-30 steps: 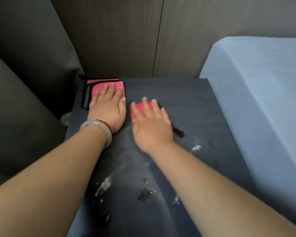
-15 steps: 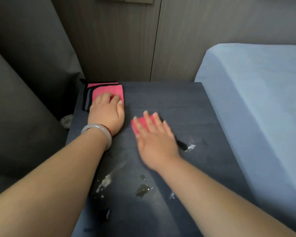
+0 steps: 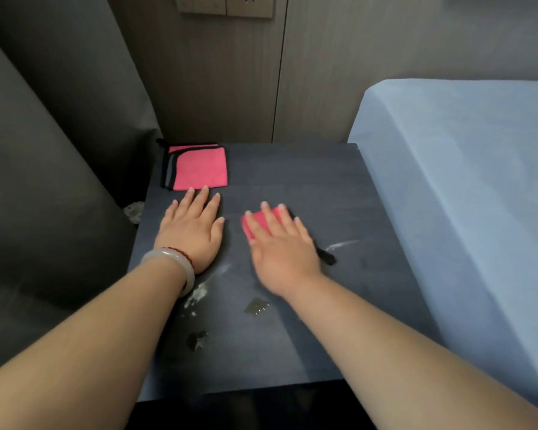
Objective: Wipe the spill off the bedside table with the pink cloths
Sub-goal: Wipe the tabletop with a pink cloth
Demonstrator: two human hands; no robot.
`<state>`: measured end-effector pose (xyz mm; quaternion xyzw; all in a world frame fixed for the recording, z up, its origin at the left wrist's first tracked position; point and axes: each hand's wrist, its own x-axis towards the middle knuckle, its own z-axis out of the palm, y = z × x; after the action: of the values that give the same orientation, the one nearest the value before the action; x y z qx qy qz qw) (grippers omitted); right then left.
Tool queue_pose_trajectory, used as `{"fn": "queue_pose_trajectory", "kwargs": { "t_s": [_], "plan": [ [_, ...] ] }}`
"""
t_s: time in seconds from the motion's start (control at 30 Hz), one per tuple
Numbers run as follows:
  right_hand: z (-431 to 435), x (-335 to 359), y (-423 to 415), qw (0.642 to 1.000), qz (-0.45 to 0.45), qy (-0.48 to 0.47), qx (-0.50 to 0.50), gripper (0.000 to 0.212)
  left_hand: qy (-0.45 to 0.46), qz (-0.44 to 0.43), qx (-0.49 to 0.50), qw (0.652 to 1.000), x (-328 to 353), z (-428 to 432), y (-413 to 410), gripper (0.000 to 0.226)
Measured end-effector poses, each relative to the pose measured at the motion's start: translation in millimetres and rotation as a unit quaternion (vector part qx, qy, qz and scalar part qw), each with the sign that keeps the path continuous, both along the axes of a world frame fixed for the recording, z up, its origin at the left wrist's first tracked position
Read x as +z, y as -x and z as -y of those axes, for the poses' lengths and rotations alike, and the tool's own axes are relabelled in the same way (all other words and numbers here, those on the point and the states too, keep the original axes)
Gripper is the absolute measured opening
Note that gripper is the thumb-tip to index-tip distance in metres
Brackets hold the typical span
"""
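On the dark bedside table, my right hand presses flat on a folded pink cloth with a black edge near the middle. My left hand lies flat and spread on the bare tabletop, holding nothing, just in front of a second folded pink cloth at the back left corner. White smears and wet dark patches of spill sit in front of both hands. Another white streak lies right of my right hand.
A bed with a light blue sheet borders the table on the right. Dark grey upholstery stands on the left. A wood-panel wall with a socket plate is behind. The table's front edge is near me.
My left hand has slid back off the corner cloth onto the bare table. My right hand has moved its cloth toward me. The camera tilted up.
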<state>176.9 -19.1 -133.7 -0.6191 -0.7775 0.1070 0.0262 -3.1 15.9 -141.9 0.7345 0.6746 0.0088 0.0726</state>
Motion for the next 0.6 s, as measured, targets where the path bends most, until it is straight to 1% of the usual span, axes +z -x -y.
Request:
{"fn": "queue_pose_trajectory", "kwargs": {
  "t_s": [0.07,0.1,0.13,0.2,0.27,0.3,0.33,0.37,0.43,0.5,0.53,0.57,0.6],
  "plan": [
    [4.6,1.9,-4.8,0.999,-0.001,0.012,0.046,0.052,-0.001,-0.002,0.001,1.000,-0.8,0.8,-1.3,0.057],
    [-1.9,1.6,-16.6,0.999,0.007,0.015,0.043,0.052,-0.004,-0.001,0.002,1.000,-0.5,0.8,-1.4,0.057],
    [-10.1,0.1,-32.4,1.000,0.018,0.014,0.019,0.052,-0.005,0.002,0.003,1.000,0.2,0.4,-1.4,0.056],
    [-28.4,-1.9,-72.3,0.996,0.042,0.013,-0.082,0.054,-0.007,0.007,0.002,1.000,0.6,0.3,-1.2,0.056],
    [-36.1,-3.0,-100.3,0.980,0.047,0.023,-0.193,0.055,-0.013,0.008,0.001,1.000,-0.3,0.9,-1.8,0.056],
    [-34.9,-4.0,-100.4,0.974,0.049,0.027,-0.221,0.055,-0.014,0.009,0.001,1.000,-0.4,0.7,-1.3,0.056],
    [-30.5,-4.2,-91.0,0.974,0.048,0.025,-0.220,0.055,-0.014,0.009,0.001,1.000,-0.3,0.2,-0.6,0.056],
    [-23.1,-3.8,-75.3,0.980,0.042,0.018,-0.192,0.055,-0.013,0.009,0.000,1.000,0.1,-0.2,0.1,0.056],
    [1.8,-3.2,-39.2,0.996,0.020,-0.005,-0.084,0.054,-0.013,0.008,0.001,1.000,0.2,0.3,0.4,0.056],
    [23.8,-2.5,-22.2,1.000,0.002,-0.006,0.015,0.052,-0.015,0.009,0.005,1.000,-0.2,0.5,0.4,0.056],
    [24.0,-1.3,-26.9,0.999,0.002,-0.001,0.036,0.051,-0.015,0.010,0.005,1.000,-0.1,0.2,0.3,0.056],
    [18.1,-1.5,-39.0,0.999,0.004,0.004,0.032,0.051,-0.015,0.010,0.003,1.000,0.1,-0.2,0.3,0.056],
    [11.0,-2.4,-54.1,1.000,0.009,0.002,0.003,0.052,-0.014,0.011,0.001,1.000,0.2,-0.5,0.2,0.056]
  ]
}}
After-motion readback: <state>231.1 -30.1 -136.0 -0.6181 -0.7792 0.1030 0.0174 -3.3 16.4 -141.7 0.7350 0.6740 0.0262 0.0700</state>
